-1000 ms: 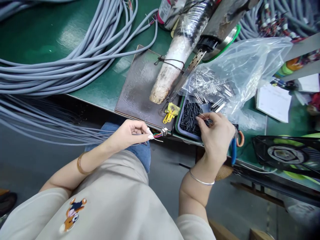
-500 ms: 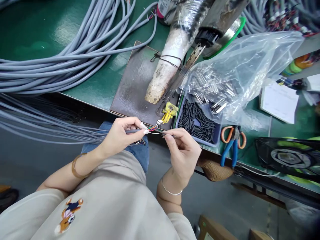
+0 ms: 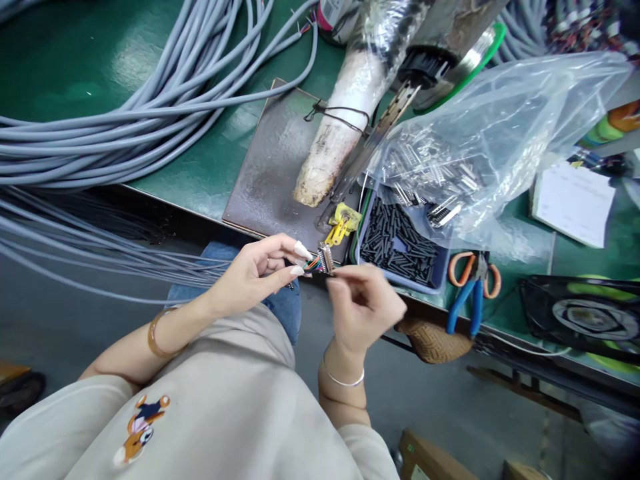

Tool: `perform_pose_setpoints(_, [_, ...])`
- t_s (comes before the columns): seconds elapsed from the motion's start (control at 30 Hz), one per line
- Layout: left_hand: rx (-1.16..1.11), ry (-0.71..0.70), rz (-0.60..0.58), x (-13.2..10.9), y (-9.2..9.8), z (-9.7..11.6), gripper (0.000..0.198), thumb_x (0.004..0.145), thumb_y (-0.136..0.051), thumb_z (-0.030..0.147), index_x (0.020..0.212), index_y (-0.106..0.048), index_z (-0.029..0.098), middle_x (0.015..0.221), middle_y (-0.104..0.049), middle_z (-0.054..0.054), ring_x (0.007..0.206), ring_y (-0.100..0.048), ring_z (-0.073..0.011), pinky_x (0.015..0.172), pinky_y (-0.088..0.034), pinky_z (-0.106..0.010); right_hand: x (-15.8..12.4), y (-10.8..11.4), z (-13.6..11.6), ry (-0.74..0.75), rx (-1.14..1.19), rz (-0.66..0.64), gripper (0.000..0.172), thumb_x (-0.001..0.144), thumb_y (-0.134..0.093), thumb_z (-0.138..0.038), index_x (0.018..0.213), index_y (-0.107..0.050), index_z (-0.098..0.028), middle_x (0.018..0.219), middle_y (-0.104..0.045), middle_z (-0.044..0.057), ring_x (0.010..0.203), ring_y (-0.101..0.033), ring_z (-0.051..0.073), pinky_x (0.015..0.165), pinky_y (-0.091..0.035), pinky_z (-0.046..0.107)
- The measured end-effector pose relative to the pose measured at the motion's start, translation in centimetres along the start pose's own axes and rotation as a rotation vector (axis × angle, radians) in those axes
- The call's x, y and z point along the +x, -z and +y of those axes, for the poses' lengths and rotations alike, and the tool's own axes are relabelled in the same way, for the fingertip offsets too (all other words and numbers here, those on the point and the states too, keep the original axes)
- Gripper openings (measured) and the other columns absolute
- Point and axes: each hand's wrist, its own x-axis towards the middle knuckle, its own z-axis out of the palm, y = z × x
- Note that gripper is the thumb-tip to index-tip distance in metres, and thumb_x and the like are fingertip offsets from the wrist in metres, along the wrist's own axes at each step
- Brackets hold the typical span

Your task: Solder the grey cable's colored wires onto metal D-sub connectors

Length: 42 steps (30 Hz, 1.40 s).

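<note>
My left hand (image 3: pixel 263 268) is closed, thumb and fingers pinching the end of a grey cable. From its fingertips short coloured wires (image 3: pixel 313 265) fan out to a metal multi-pin connector (image 3: pixel 326 259). On the connector's right, my right hand (image 3: pixel 369 303) is closed in a pinch, slightly blurred, its fingertips close to the connector's lower end. Something thin and dark shows at those fingertips, too small to name. Just beyond the connector, a yellow clip (image 3: pixel 339 233) sits at the front edge of a dark board (image 3: pixel 270 167).
A blue tray (image 3: pixel 440 283) of short black tubes (image 3: pixel 400 243) and a plastic bag (image 3: pixel 540 113) of connectors stand right of the board. Pliers (image 3: pixel 474 293) lie beside them. A wrapped white tool (image 3: pixel 325 160) overhangs the board. Grey cables (image 3: pixel 175 127) cover the left.
The connector has turned so its long side shows, and a white wire between the hands no longer shows. My right hand has shifted slightly right and down. The whole view has moved a little.
</note>
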Motion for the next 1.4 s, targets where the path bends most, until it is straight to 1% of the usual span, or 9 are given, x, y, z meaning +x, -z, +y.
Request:
perform_pose_setpoints(0.13, [-0.026, -0.002, -0.050, 0.0, 0.3, 0.4, 0.016, 0.087, -0.076, 0.030, 0.094, -0.077, 0.015, 0.091, -0.077, -0.008, 0.069, -0.063, -0.0106, 0.058, -0.048, -0.020, 0.3, 1.0, 0.1, -0.168, 0.061, 0.000, 0.025, 0.089, -0.076, -0.033, 0.112, -0.074, -0.024, 0.084, -0.075, -0.001, 0.043, -0.031, 0.004, 0.041, -0.025, 0.023])
perform_pose_setpoints(0.37, [0.107, -0.184, 0.002, -0.2, 0.0, 0.3, 0.009, 0.082, -0.079, 0.025, 0.082, -0.078, 0.016, 0.086, -0.077, -0.007, 0.073, -0.068, -0.0133, 0.062, -0.053, -0.022, 0.7, 0.1, -0.7, -0.289, 0.314, -0.150, 0.015, 0.094, -0.070, -0.032, 0.104, -0.078, -0.026, 0.072, -0.075, -0.002, 0.056, -0.064, 0.010, 0.051, -0.049, 0.021])
perform_pose_setpoints(0.5, [0.285, -0.293, 0.156, -0.2, -0.6, 0.0, 0.005, 0.084, -0.075, 0.019, 0.081, -0.075, 0.015, 0.081, -0.075, -0.006, 0.067, -0.064, -0.0105, 0.054, -0.046, -0.018, 0.5, -0.2, -1.0, -0.212, 0.142, -0.093, 0.017, 0.094, -0.070, -0.030, 0.109, -0.078, -0.026, 0.077, -0.075, -0.001, 0.060, -0.066, 0.011, 0.053, -0.050, 0.023])
perform_pose_setpoints(0.63, [0.106, -0.166, 0.168, 0.3, -0.7, -0.2, 0.014, 0.082, -0.077, 0.025, 0.081, -0.071, 0.014, 0.087, -0.076, -0.007, 0.072, -0.068, -0.0114, 0.066, -0.055, -0.019, 0.6, 0.0, -1.0, -0.014, -0.037, -0.023, 0.021, 0.093, -0.071, -0.026, 0.113, -0.076, -0.028, 0.069, -0.069, -0.005, 0.050, -0.054, 0.008, 0.046, -0.040, 0.022])
perform_pose_setpoints(0.8, [0.012, -0.036, 0.165, 0.8, -0.5, 0.0, 0.024, 0.072, -0.087, 0.029, 0.075, -0.069, 0.013, 0.081, -0.073, -0.005, 0.064, -0.061, -0.0083, 0.058, -0.052, -0.017, 0.8, -0.2, -0.8, 0.124, -0.134, -0.136, 0.007, 0.092, -0.071, -0.019, 0.094, -0.074, -0.025, 0.067, -0.067, -0.006, 0.047, -0.050, 0.005, 0.050, -0.042, 0.021])
perform_pose_setpoints(0.93, [-0.025, 0.011, 0.215, 1.0, -0.5, 0.3, 0.029, 0.067, -0.090, 0.030, 0.072, -0.067, 0.013, 0.080, -0.072, -0.005, 0.059, -0.056, -0.0062, 0.052, -0.047, -0.017, 0.8, -0.3, -0.8, 0.057, -0.056, 0.103, 0.007, 0.093, -0.069, -0.025, 0.086, -0.068, -0.024, 0.063, -0.061, -0.006, 0.045, -0.049, 0.007, 0.043, -0.038, 0.023])
perform_pose_setpoints(1.07, [-0.056, 0.032, 0.240, 1.3, -0.3, 0.6, 0.032, 0.065, -0.092, 0.031, 0.070, -0.066, 0.013, 0.080, -0.072, -0.005, 0.056, -0.053, -0.0044, 0.048, -0.042, -0.015, 1.1, -0.2, -1.0, 0.066, 0.194, 0.402, 0.010, 0.096, -0.062, -0.029, 0.105, -0.066, -0.026, 0.059, -0.056, -0.008, 0.037, -0.047, 0.008, 0.034, -0.032, 0.023])
perform_pose_setpoints(1.23, [-0.095, 0.029, 0.230, 1.7, -0.1, 0.9, 0.034, 0.064, -0.093, 0.031, 0.070, -0.065, 0.013, 0.079, -0.073, -0.003, 0.047, -0.043, -0.0006, 0.042, -0.035, -0.015, 0.8, -0.8, -0.8, -0.040, 0.116, 0.189, 0.015, 0.096, -0.064, -0.016, 0.108, -0.062, -0.024, 0.096, -0.080, 0.000, 0.071, -0.078, 0.016, 0.059, -0.063, 0.028])
perform_pose_setpoints(1.4, [0.021, -0.067, 0.284, 2.1, -0.5, 0.8, 0.026, 0.069, -0.088, 0.029, 0.072, -0.067, 0.013, 0.081, -0.075, -0.005, 0.063, -0.063, -0.0084, 0.058, -0.052, -0.018, 0.7, -1.8, 0.0, -0.073, 0.154, 0.019, 0.008, 0.091, -0.070, -0.016, 0.092, -0.064, -0.022, 0.105, -0.081, 0.004, 0.098, -0.079, 0.018, 0.079, -0.067, 0.031])
